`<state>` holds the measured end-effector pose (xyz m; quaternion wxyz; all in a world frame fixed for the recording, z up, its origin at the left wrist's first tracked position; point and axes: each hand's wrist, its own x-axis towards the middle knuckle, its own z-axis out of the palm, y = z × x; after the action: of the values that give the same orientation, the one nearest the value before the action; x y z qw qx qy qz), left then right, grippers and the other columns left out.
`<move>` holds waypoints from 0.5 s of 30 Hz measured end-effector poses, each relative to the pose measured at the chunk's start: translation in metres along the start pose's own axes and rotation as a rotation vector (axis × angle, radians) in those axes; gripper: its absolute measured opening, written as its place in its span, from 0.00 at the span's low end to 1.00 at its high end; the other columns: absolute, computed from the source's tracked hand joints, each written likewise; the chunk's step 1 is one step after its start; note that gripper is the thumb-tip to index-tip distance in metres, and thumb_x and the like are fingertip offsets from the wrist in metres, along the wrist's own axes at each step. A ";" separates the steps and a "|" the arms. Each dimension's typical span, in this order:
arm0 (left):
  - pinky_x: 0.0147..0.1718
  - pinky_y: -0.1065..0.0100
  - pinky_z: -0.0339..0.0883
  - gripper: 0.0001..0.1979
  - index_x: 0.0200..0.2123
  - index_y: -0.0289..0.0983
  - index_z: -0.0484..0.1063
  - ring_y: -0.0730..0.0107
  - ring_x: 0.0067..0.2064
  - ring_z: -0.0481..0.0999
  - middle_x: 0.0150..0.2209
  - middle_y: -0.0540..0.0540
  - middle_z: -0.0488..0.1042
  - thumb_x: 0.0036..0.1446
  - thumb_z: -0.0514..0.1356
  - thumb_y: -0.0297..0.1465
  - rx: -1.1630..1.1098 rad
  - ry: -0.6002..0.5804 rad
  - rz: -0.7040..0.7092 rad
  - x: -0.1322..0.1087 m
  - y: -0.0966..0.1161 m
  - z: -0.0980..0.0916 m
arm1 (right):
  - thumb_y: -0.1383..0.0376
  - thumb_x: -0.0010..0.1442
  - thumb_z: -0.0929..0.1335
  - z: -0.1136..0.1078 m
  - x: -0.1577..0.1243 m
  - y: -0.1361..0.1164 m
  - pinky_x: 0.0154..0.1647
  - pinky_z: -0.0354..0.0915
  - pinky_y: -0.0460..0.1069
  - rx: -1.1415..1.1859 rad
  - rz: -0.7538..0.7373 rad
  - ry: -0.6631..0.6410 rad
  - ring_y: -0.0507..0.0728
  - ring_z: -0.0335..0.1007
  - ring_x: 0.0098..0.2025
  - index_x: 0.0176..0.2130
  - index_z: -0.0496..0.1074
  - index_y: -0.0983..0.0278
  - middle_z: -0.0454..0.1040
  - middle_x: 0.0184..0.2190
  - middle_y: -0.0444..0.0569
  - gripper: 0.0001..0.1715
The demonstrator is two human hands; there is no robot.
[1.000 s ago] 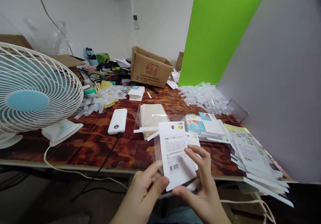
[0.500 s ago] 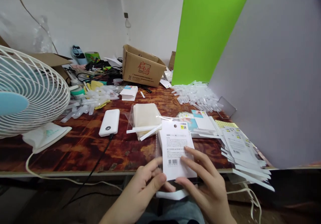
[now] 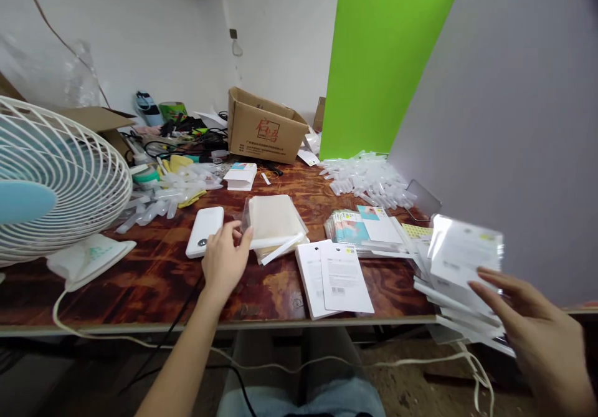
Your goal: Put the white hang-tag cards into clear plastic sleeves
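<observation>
My left hand (image 3: 225, 256) is beside a stack of clear plastic bags (image 3: 275, 214) with white strips. Its fingertips touch the left edge of the top bag, thumb and fingers a little apart. At the far right, my right hand (image 3: 526, 311) holds a bagged white card (image 3: 467, 249) by its lower right corner, over a pile of bagged cards (image 3: 460, 301). Two fingers lie on top of it; the thumb is hidden. Between the hands, a stack of white printed cards (image 3: 311, 280) lies near the table edge, with one card (image 3: 346, 280) askew on top.
A white power bank (image 3: 205, 230) lies left of the bags, and a fan (image 3: 65, 180) stands further left. Blue-and-white cards (image 3: 369, 227) and a heap of translucent plastic pieces (image 3: 369, 177) lie right of centre. A cardboard box (image 3: 266, 130) stands at the back.
The bagged card has moved from in front of me to the right-hand pile with my right hand. My left hand has left it and moved left to the plastic bags.
</observation>
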<state>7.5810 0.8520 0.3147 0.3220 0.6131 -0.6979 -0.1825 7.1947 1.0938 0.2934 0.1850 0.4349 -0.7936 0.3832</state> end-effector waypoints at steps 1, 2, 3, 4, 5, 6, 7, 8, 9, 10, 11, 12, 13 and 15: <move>0.48 0.48 0.61 0.25 0.49 0.34 0.69 0.39 0.51 0.70 0.46 0.31 0.75 0.57 0.52 0.46 0.043 0.020 -0.003 0.012 -0.005 0.002 | 0.35 0.50 0.65 0.002 0.005 0.023 0.23 0.66 0.54 -0.048 -0.009 -0.047 0.59 0.74 0.27 0.29 0.77 0.58 0.78 0.27 0.53 0.32; 0.48 0.47 0.61 0.24 0.47 0.34 0.70 0.37 0.52 0.68 0.45 0.31 0.75 0.55 0.54 0.47 0.079 0.028 -0.003 0.020 -0.009 0.005 | 0.31 0.45 0.64 0.004 0.007 0.039 0.26 0.67 0.59 -0.091 -0.014 -0.080 0.63 0.74 0.27 0.25 0.76 0.59 0.76 0.24 0.54 0.36; 0.46 0.47 0.61 0.23 0.44 0.35 0.70 0.35 0.51 0.68 0.43 0.31 0.76 0.54 0.55 0.47 0.108 0.026 -0.006 0.026 -0.013 0.007 | 0.28 0.43 0.61 0.007 0.007 0.048 0.30 0.68 0.65 -0.135 -0.025 -0.084 0.67 0.74 0.30 0.21 0.75 0.59 0.75 0.24 0.57 0.40; 0.44 0.47 0.62 0.22 0.41 0.37 0.71 0.35 0.49 0.69 0.40 0.32 0.77 0.52 0.56 0.47 0.130 0.023 -0.015 0.029 -0.015 0.008 | 0.27 0.43 0.59 0.011 0.005 0.048 0.35 0.65 0.72 -0.171 -0.040 -0.064 0.73 0.73 0.36 0.22 0.75 0.59 0.75 0.27 0.59 0.42; 0.42 0.48 0.63 0.20 0.38 0.38 0.71 0.36 0.47 0.71 0.37 0.34 0.77 0.52 0.56 0.48 0.145 0.022 -0.031 0.030 -0.017 0.010 | 0.29 0.47 0.58 0.014 0.001 0.040 0.41 0.61 0.77 -0.209 -0.072 -0.049 0.78 0.71 0.44 0.25 0.76 0.60 0.76 0.32 0.61 0.42; 0.40 0.49 0.64 0.19 0.36 0.39 0.70 0.36 0.44 0.72 0.34 0.34 0.77 0.52 0.56 0.48 0.156 0.026 -0.052 0.030 -0.018 0.011 | 0.32 0.52 0.57 0.018 -0.004 0.024 0.47 0.57 0.79 -0.233 -0.126 -0.035 0.79 0.66 0.52 0.31 0.77 0.61 0.76 0.39 0.63 0.41; 0.38 0.49 0.64 0.18 0.33 0.40 0.69 0.38 0.42 0.73 0.32 0.35 0.77 0.52 0.56 0.48 0.161 0.030 -0.072 0.030 -0.020 0.012 | 0.38 0.59 0.57 0.022 -0.011 0.003 0.51 0.55 0.78 -0.253 -0.208 -0.044 0.78 0.60 0.58 0.40 0.77 0.62 0.74 0.47 0.63 0.37; 0.37 0.51 0.64 0.16 0.30 0.41 0.68 0.40 0.40 0.74 0.31 0.37 0.76 0.52 0.56 0.48 0.158 0.032 -0.088 0.030 -0.020 0.012 | 0.44 0.62 0.58 0.027 -0.019 -0.021 0.53 0.58 0.74 -0.246 -0.327 -0.065 0.75 0.57 0.61 0.48 0.74 0.65 0.70 0.52 0.63 0.33; 0.36 0.52 0.64 0.15 0.28 0.42 0.67 0.42 0.38 0.75 0.30 0.38 0.76 0.52 0.56 0.48 0.148 0.034 -0.099 0.030 -0.021 0.012 | 0.45 0.62 0.60 0.033 -0.027 -0.046 0.54 0.60 0.71 -0.192 -0.459 -0.102 0.73 0.57 0.62 0.54 0.69 0.66 0.67 0.56 0.62 0.34; 0.35 0.54 0.64 0.15 0.25 0.42 0.65 0.44 0.37 0.75 0.29 0.39 0.76 0.52 0.56 0.47 0.131 0.036 -0.105 0.030 -0.021 0.012 | 0.45 0.62 0.61 0.039 -0.036 -0.069 0.55 0.62 0.66 -0.129 -0.591 -0.208 0.70 0.56 0.63 0.60 0.62 0.64 0.64 0.60 0.58 0.37; 0.35 0.55 0.63 0.14 0.24 0.43 0.64 0.46 0.36 0.75 0.28 0.41 0.76 0.52 0.57 0.46 0.108 0.044 -0.107 0.031 -0.021 0.011 | 0.44 0.61 0.62 0.046 -0.043 -0.090 0.56 0.63 0.63 -0.105 -0.693 -0.285 0.67 0.56 0.63 0.63 0.58 0.65 0.62 0.62 0.56 0.41; 0.35 0.56 0.63 0.13 0.23 0.43 0.63 0.48 0.36 0.75 0.28 0.42 0.75 0.52 0.57 0.44 0.082 0.055 -0.107 0.031 -0.021 0.010 | 0.46 0.62 0.62 0.053 -0.051 -0.105 0.56 0.63 0.61 -0.104 -0.770 -0.310 0.66 0.57 0.63 0.64 0.57 0.63 0.62 0.62 0.53 0.39; 0.35 0.56 0.63 0.13 0.22 0.43 0.62 0.48 0.36 0.74 0.28 0.42 0.74 0.51 0.58 0.43 0.050 0.071 -0.104 0.031 -0.020 0.009 | 0.49 0.63 0.62 0.060 -0.057 -0.115 0.55 0.63 0.60 -0.098 -0.827 -0.315 0.64 0.59 0.62 0.63 0.57 0.62 0.62 0.62 0.51 0.35; 0.38 0.55 0.63 0.11 0.22 0.43 0.62 0.49 0.38 0.73 0.28 0.43 0.73 0.51 0.58 0.40 -0.033 0.106 -0.089 0.031 -0.018 0.006 | 0.58 0.66 0.61 0.071 -0.065 -0.122 0.54 0.64 0.58 -0.082 -0.864 -0.267 0.61 0.63 0.59 0.60 0.62 0.61 0.65 0.60 0.50 0.26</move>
<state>7.5887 0.8176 0.3053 0.3602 0.6469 -0.6489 -0.1755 7.3352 1.0347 0.2616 0.2410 0.7642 -0.5706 0.1799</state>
